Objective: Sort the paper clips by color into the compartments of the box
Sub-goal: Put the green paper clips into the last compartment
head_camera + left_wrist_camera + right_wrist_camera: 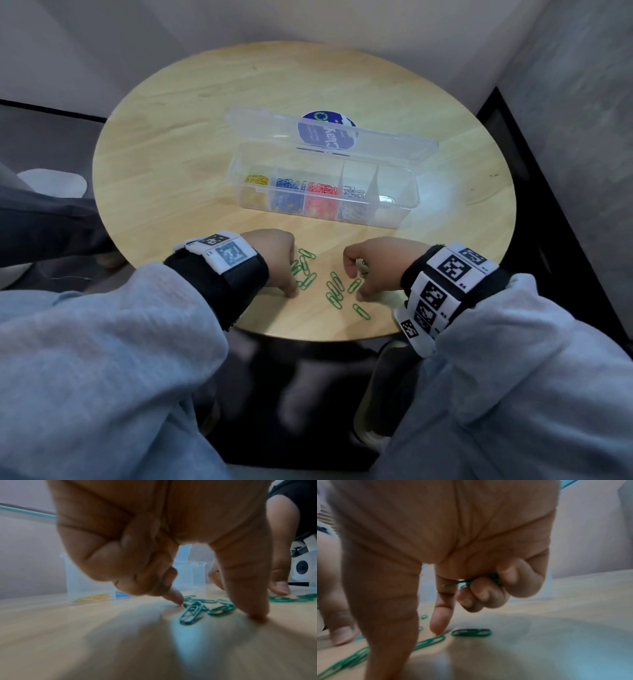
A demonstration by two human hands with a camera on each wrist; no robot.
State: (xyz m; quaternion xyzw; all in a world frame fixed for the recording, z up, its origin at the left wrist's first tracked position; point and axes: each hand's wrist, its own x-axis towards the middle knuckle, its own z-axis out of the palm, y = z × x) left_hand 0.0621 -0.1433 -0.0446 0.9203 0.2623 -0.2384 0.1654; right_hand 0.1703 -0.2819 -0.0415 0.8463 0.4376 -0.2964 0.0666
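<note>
Several green paper clips (334,291) lie loose near the front edge of the round wooden table (171,144). My left hand (294,277) has thumb and forefinger tips on the table, either side of a clump of green clips (192,612). Its other fingers curl into the palm and nothing shows in them. My right hand (357,286) grips a few green clips (471,581) in its curled fingers. Its forefinger tip (438,630) touches the table beside a lying clip (471,632). Behind stands the clear box (394,219) with yellow (256,180), blue (287,185), red (322,190) and white clips (354,193) in separate compartments. I see no clips in its rightmost compartment.
The box lid (260,123) stands open, tilted back, with a round blue label (327,132) on it. The table's front rim (308,337) is just below my hands. Walls close in behind and to the right. A white object (51,183) sits off the table at the left.
</note>
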